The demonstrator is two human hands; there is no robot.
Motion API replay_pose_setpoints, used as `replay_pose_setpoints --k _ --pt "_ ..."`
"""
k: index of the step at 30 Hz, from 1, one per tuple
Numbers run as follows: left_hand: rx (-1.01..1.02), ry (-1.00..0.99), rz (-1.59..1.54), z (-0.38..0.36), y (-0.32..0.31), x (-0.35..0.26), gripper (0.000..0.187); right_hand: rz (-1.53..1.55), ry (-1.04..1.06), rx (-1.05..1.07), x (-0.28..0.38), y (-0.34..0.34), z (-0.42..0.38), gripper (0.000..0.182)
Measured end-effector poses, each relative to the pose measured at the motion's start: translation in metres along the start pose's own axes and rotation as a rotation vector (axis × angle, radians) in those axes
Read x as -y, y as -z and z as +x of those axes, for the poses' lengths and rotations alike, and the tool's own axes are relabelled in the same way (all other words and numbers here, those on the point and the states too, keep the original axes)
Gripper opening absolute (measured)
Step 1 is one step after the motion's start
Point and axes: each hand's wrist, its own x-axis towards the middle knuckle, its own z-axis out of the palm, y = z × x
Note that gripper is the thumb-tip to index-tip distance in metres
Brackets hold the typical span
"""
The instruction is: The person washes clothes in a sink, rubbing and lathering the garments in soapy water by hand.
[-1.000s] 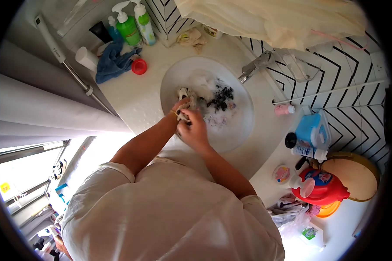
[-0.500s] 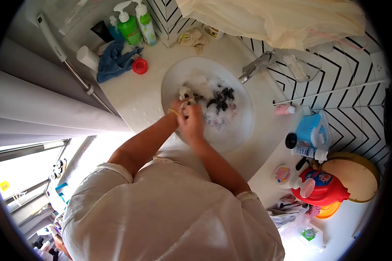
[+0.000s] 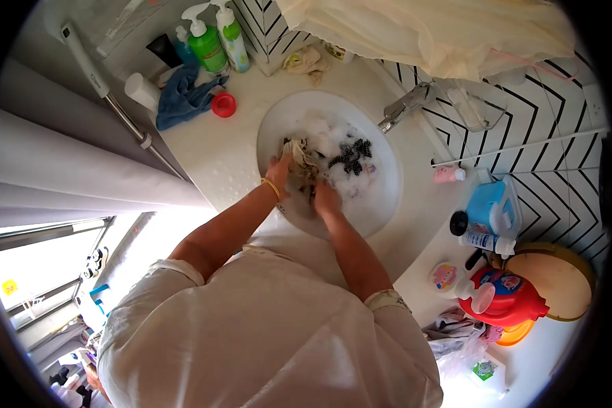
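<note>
A white oval sink (image 3: 386, 204) holds soapy water and suds. My left hand (image 3: 279, 175) is at its near left side, fingers closed on the edge of a wet beige cloth (image 3: 303, 158) with dark patches. Lower and to the right, my right hand (image 3: 327, 200) grips the near end of that same cloth; its fingertips are partly hidden in the folds and water. A black-and-white patterned cloth (image 3: 351, 156) floats bunched in the foam, apart from both hands.
A chrome faucet (image 3: 404, 107) reaches over the sink's far right rim. Pump bottles (image 3: 207, 49), a blue cloth (image 3: 181, 98) and a red lid (image 3: 224, 105) sit back left. Along the right stand a blue container (image 3: 488, 206) and a red detergent bottle (image 3: 504, 297).
My hands, close together over the sink's near left before, have moved apart. The right went lower and to the right, and the beige cloth now spreads between them.
</note>
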Motion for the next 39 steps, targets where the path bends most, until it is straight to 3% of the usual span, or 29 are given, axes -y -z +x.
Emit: replay_pose_setpoints --k 2,3,4,6,7,8,10,11,14,16,18,19,20,21,22,24,25,26,27,30,33,36,39 --pt "0.043 0.167 -0.122 -0.015 -0.006 -0.005 0.080 0.058 -0.134 0.109 0.010 0.016 0.007 0.031" --pt "0.026 0.216 -0.152 -0.021 -0.010 -0.007 0.077 0.598 -0.245 -0.035 -0.018 -0.008 0.035 0.032" --pt "0.011 0.265 -0.187 -0.023 -0.013 -0.009 0.074 0.675 -0.149 -0.031 -0.007 0.000 0.023 0.032" --pt "0.427 0.278 -0.412 0.011 -0.005 0.003 0.064 0.818 0.037 -0.013 0.040 0.025 -0.031 0.032" --pt "0.632 0.281 -0.523 0.029 0.000 0.011 0.060 0.705 0.245 -0.051 0.048 0.025 -0.049 0.030" --pt "0.684 0.219 -0.528 0.040 0.003 0.017 0.055 0.590 0.452 -0.087 0.057 0.024 -0.064 0.028" --pt "0.786 0.095 -0.526 0.056 0.006 0.026 0.044 0.346 0.673 -0.201 0.085 0.022 -0.091 0.025" --pt "1.144 0.080 -0.763 0.061 0.006 0.033 0.034 0.222 0.781 -0.260 0.091 0.021 -0.097 0.024" --pt "0.854 -0.544 -0.172 0.099 0.003 0.052 0.030 -0.121 0.529 -0.564 0.068 0.013 -0.035 0.020" --pt "0.597 -0.915 0.228 0.111 0.000 0.059 0.028 0.068 0.372 -0.556 0.054 0.028 -0.007 0.022" --pt "0.474 -0.780 0.166 0.106 -0.005 0.053 0.027 0.146 0.216 -0.393 0.051 0.029 0.001 0.022" --pt "0.480 -0.468 -0.092 0.062 -0.012 0.023 0.026 0.177 0.139 -0.312 0.051 0.033 0.002 0.022" --pt "0.471 -0.144 -0.343 0.037 -0.016 0.005 0.026 0.166 0.349 -0.485 0.052 0.025 -0.004 0.021" --pt "0.525 -0.065 -0.382 0.043 -0.012 0.000 0.025 0.154 0.558 -0.651 0.053 0.009 -0.015 0.021" --pt "0.576 0.017 -0.419 0.052 -0.003 -0.005 0.025 0.253 0.649 -0.586 0.069 0.004 -0.044 0.020" --pt "0.530 -0.453 0.093 0.062 0.004 -0.001 0.024 0.345 0.787 -0.515 0.086 0.006 -0.066 0.020" --pt "0.378 -0.977 0.655 0.067 0.005 0.008 0.024 0.336 0.835 -0.512 0.087 0.006 -0.063 0.021" --pt "0.302 -1.072 0.791 0.063 0.005 0.011 0.025 0.329 0.881 -0.507 0.088 0.005 -0.059 0.022" --pt "0.212 -1.165 0.924 0.058 0.005 0.014 0.026 0.123 0.637 -0.649 0.060 -0.007 -0.028 0.022" --pt "0.284 -0.235 0.018 0.002 -0.018 -0.012 0.035 0.266 0.250 -0.467 0.043 0.022 0.007 0.027" --pt "0.151 -0.340 0.105 0.015 -0.020 -0.015 0.048 0.345 -0.029 -0.285 0.031 0.021 0.015 0.033" --pt "0.071 -0.373 0.151 0.037 -0.005 -0.012 0.065 -0.391 0.598 -0.446 -0.019 -0.027 0.003 0.020" --pt "0.151 -0.259 0.329 0.053 0.017 0.007 0.070 -0.303 0.364 -0.075 -0.045 -0.029 0.015 0.017"
